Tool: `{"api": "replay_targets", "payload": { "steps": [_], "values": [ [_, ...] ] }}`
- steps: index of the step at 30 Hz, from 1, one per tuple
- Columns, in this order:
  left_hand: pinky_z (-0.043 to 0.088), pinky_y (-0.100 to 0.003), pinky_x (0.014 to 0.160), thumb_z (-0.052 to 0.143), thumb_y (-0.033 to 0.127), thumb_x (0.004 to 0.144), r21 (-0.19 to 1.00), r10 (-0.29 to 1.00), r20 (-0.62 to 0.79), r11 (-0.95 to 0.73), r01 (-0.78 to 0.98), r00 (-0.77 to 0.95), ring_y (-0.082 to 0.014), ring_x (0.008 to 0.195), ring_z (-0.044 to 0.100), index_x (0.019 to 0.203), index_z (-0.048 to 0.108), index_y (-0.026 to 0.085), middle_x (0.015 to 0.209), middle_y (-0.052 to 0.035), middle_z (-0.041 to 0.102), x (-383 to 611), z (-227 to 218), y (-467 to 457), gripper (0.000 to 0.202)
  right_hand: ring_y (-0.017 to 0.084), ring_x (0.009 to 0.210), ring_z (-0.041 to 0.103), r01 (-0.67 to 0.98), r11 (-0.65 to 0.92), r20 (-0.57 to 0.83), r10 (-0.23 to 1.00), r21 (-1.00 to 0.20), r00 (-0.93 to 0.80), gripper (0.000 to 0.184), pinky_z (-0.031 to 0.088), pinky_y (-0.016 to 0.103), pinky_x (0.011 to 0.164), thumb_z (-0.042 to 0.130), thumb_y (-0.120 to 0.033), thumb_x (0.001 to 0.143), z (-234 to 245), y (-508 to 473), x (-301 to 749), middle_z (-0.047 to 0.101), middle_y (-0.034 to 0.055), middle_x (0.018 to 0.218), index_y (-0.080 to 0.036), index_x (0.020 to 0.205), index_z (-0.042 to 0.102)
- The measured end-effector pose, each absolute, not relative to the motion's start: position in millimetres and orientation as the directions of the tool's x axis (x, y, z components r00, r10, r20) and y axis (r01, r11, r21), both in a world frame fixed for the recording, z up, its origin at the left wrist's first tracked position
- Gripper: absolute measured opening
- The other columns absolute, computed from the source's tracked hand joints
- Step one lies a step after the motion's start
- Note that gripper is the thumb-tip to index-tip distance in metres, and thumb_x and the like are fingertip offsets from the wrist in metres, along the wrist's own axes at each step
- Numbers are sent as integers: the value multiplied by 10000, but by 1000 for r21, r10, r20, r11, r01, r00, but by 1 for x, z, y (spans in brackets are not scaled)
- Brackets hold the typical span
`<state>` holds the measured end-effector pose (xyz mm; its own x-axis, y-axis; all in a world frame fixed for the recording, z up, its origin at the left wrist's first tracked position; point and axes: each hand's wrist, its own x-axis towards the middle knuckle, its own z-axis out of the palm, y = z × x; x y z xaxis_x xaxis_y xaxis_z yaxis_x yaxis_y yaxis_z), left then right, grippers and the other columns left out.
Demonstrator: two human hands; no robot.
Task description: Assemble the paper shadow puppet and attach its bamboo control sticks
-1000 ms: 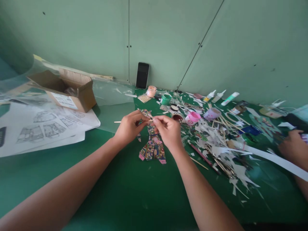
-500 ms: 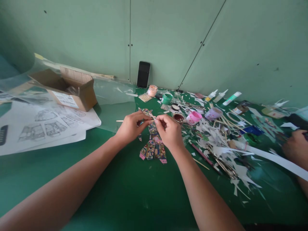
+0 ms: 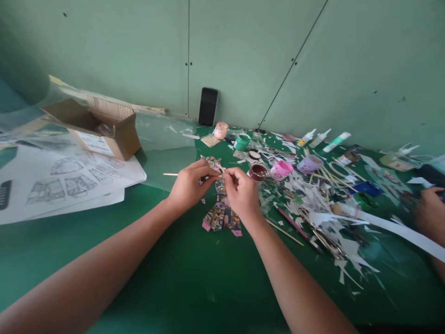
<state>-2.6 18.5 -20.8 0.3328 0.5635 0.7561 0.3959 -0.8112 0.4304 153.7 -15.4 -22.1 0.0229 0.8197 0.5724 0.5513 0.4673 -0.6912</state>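
Note:
My left hand (image 3: 192, 185) is closed in a pinch on a thin wooden stick (image 3: 170, 174), whose pale end juts out to the left behind the knuckles. Close against its fingertips, my right hand (image 3: 242, 189) is pinched too; a tiny pale bit shows between the two hands, but I cannot make out what the right fingers hold. Beneath both hands lies a flat patterned figure (image 3: 218, 217), multicoloured with pink tabs at its lower corners. The hands cover its middle part, while its upper end shows just beyond them.
Paint jars, a dark red one (image 3: 257, 172) and a pink one (image 3: 281, 170), stand right of my hands. Paper scraps (image 3: 313, 199), sticks and metal tools spread further right. A cardboard box (image 3: 125, 139) and printed sheets (image 3: 104, 195) lie left. Another person's hand (image 3: 430, 208) is at the right edge.
The stick's free end reaches slightly further left now. My right hand has shifted a little left and turned slightly, uncovering more of the dark red jar.

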Motion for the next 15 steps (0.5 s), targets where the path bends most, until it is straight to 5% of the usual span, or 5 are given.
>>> {"api": "replay_targets", "payload": {
  "steps": [15],
  "values": [
    [404,-175,545,692,51,784,404,557,781,-796,451,283,-71,599,511,746,650,149,695,29,555,-1,-21,16,113,151,525,558,375,354,419,902,-857,106,189,423,258,531,495,-349,868,-20,-16,147,550,-26,533,-210,754,556]
  ]
}}
